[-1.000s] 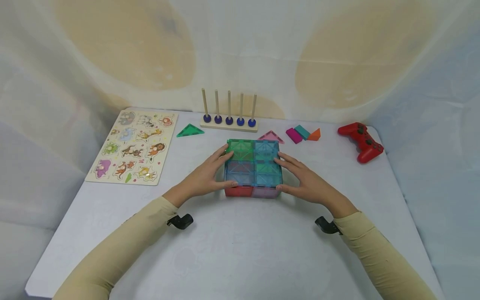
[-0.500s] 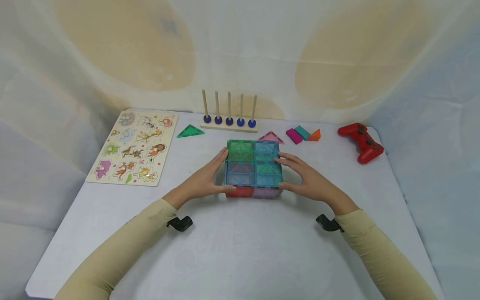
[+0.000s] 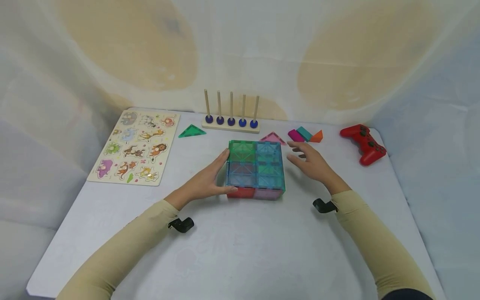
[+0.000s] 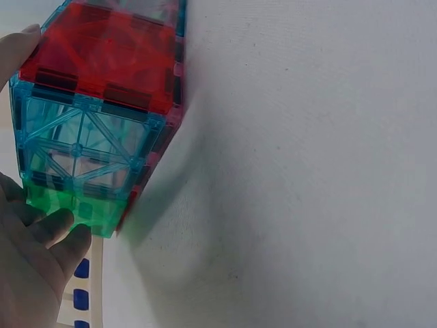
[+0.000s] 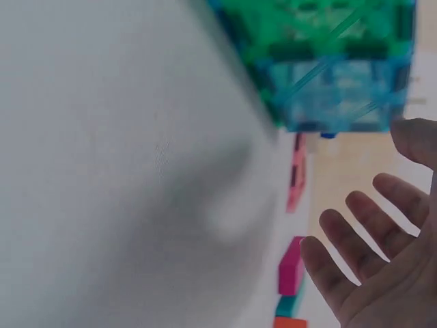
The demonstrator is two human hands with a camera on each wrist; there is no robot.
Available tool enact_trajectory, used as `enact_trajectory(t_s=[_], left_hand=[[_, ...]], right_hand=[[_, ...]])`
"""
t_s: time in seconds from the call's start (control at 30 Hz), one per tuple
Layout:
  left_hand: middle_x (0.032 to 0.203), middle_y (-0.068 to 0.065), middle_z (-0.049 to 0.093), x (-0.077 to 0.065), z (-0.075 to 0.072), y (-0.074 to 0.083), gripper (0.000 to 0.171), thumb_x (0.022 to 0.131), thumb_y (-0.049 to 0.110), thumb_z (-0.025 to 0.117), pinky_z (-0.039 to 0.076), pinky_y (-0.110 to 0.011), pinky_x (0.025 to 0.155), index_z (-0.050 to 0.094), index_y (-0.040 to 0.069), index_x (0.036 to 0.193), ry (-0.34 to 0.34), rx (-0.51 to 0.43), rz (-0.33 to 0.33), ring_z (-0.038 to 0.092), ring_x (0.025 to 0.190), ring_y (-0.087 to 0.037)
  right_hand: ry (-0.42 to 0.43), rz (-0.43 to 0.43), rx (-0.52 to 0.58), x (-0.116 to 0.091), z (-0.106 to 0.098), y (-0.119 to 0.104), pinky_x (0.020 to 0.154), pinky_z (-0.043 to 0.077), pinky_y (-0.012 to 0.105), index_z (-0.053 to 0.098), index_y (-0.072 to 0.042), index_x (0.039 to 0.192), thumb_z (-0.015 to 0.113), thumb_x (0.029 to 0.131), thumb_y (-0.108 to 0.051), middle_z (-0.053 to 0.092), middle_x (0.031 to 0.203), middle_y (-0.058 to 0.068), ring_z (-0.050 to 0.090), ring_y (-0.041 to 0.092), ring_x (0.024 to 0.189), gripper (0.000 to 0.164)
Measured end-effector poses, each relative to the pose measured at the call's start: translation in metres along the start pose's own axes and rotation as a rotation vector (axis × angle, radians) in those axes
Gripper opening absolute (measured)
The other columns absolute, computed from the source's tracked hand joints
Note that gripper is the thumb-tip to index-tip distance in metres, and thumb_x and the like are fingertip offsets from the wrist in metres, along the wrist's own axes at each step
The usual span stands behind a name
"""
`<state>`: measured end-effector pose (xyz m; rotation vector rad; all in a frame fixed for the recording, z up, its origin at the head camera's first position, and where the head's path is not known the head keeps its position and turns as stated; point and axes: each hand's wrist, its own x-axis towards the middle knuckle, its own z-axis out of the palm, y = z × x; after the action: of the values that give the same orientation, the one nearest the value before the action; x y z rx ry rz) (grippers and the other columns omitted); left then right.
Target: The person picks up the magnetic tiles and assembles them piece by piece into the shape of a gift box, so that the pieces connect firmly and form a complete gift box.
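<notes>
A box-shaped block of translucent magnetic tiles (image 3: 256, 166) stands mid-table, its top green and blue, its front red and pale purple. My left hand (image 3: 204, 180) rests against its left side with fairly straight fingers, the thumb at the front corner. In the left wrist view, the left fingertips (image 4: 72, 239) lie by a green tile (image 4: 85, 210) on that side, and the thumb is near the red tile (image 4: 106, 51). My right hand (image 3: 310, 161) is off the block's right side, fingers spread and holding nothing. The right wrist view shows its palm (image 5: 403, 287) below the block.
Behind the block are a wooden peg stand (image 3: 230, 125) with blue beads, a green triangle tile (image 3: 192, 131) and a pink triangle tile (image 3: 273, 138). An animal puzzle board (image 3: 133, 148) lies left. Small coloured blocks (image 3: 304, 133) and a red game controller (image 3: 363, 144) lie right.
My right hand has come off the block's right side and moved right and slightly back. My left hand stays at the block's left side, its fingertips drawn off the top edge since a second ago.
</notes>
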<state>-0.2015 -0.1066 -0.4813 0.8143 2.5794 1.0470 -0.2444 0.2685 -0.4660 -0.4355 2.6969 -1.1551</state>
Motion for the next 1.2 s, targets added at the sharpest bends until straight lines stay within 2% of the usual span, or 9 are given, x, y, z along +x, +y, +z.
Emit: enact_trajectory(t_s=[0.17,0.3,0.47,0.63,0.77,0.87,1.2], left_hand=[[0.171,0.002,-0.002,0.0,0.001,-0.002,0.119,0.084,0.063,0.074,0.021,-0.047,0.123,-0.004,0.021,0.165,0.004,-0.025,0.002,0.008,0.156,-0.019],[0.171,0.004,-0.003,-0.001,0.0,-0.002,0.12,0.084,0.061,0.076,0.02,-0.045,0.124,-0.003,0.02,0.165,0.002,-0.036,-0.002,0.008,0.156,-0.019],[0.171,0.002,-0.002,0.0,-0.002,-0.004,0.12,0.084,0.059,0.077,0.02,-0.044,0.124,-0.002,0.021,0.165,0.001,-0.04,-0.001,0.009,0.155,-0.019],[0.172,-0.003,0.001,0.001,-0.002,-0.007,0.119,0.084,0.056,0.078,0.02,-0.044,0.124,-0.002,0.02,0.165,0.0,-0.042,0.016,0.009,0.155,-0.018],[0.171,-0.001,0.001,0.0,-0.002,-0.006,0.118,0.085,0.055,0.078,0.02,-0.043,0.124,-0.002,0.021,0.165,-0.007,-0.046,0.013,0.009,0.156,-0.018],[0.171,0.0,0.001,-0.001,-0.002,-0.005,0.117,0.085,0.054,0.078,0.02,-0.043,0.124,-0.001,0.021,0.165,-0.009,-0.051,0.013,0.009,0.155,-0.017],[0.171,0.0,0.0,-0.001,-0.003,-0.005,0.118,0.085,0.052,0.079,0.02,-0.044,0.124,-0.002,0.021,0.165,-0.013,-0.062,0.012,0.008,0.156,-0.017]], right_hand=[[-0.018,0.053,-0.05,0.024,0.005,0.006,0.11,0.042,0.057,0.041,-0.01,0.155,0.06,0.104,-0.035,0.043,0.156,0.013,0.045,0.037,0.138,0.06],[-0.02,0.056,-0.122,0.046,0.009,0.006,0.11,0.042,0.058,0.04,-0.009,0.155,0.058,0.105,-0.027,0.044,0.155,0.016,0.047,0.04,0.136,0.057],[-0.026,0.051,-0.237,0.073,0.015,0.003,0.112,0.04,0.056,0.041,-0.009,0.155,0.055,0.103,-0.015,0.042,0.154,0.02,0.049,0.039,0.135,0.055],[-0.056,0.01,-0.331,0.094,0.017,0.006,0.114,0.037,0.053,0.042,-0.004,0.154,0.056,0.103,-0.011,0.041,0.154,0.021,0.049,0.04,0.133,0.053],[-0.09,-0.009,-0.402,0.102,0.016,0.003,0.12,0.026,0.054,0.044,-0.002,0.152,0.055,0.104,-0.01,0.043,0.153,0.024,0.043,0.042,0.137,0.05],[-0.11,-0.011,-0.426,0.105,0.015,0.001,0.122,0.022,0.055,0.047,-0.001,0.15,0.056,0.104,-0.01,0.045,0.15,0.026,0.04,0.043,0.139,0.048],[-0.14,0.061,-0.442,0.108,0.015,-0.004,0.114,0.037,0.054,0.047,-0.005,0.151,0.057,0.103,-0.012,0.046,0.143,0.023,0.042,0.041,0.129,0.049]])
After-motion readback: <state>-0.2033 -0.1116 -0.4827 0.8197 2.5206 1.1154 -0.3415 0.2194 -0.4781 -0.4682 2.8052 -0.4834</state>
